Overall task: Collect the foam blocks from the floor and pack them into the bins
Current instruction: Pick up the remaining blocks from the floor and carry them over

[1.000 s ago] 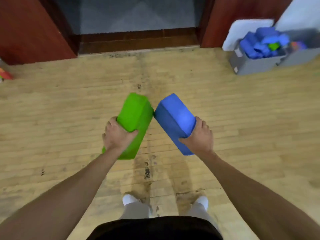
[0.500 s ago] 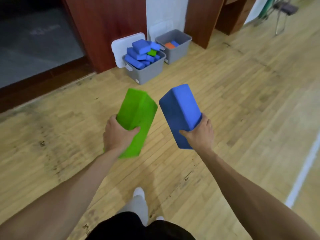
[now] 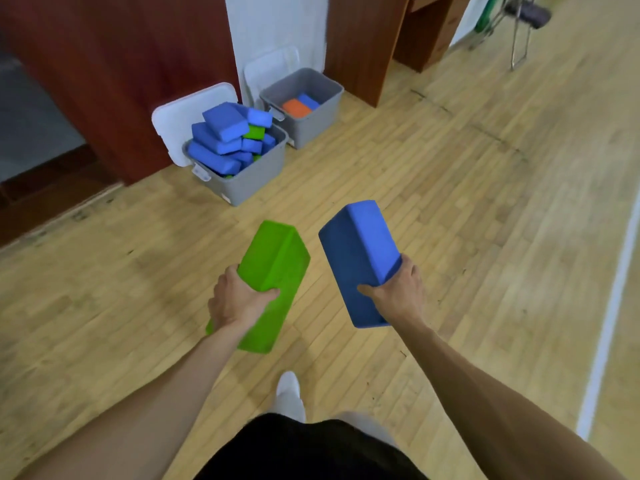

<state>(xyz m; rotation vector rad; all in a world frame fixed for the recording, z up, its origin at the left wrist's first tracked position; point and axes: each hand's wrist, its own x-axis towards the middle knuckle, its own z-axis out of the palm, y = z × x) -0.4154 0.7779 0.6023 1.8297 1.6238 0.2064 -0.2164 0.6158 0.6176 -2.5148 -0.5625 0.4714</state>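
My left hand grips a green foam block held out in front of me above the floor. My right hand grips a blue foam block beside it, the two blocks apart. Ahead on the floor stands a grey bin heaped with several blue blocks and a green one. Behind it to the right, a second grey bin holds an orange block and a blue one.
White lids lean against the wall behind both bins. Dark red wooden panels and a doorway lie at the left. A folding chair stands at the far right. A white line runs along the wooden floor on the right.
The view has swung toward the bins, which now appear nearer and more central. Both hands still hold their blocks, now slightly apart instead of touching.
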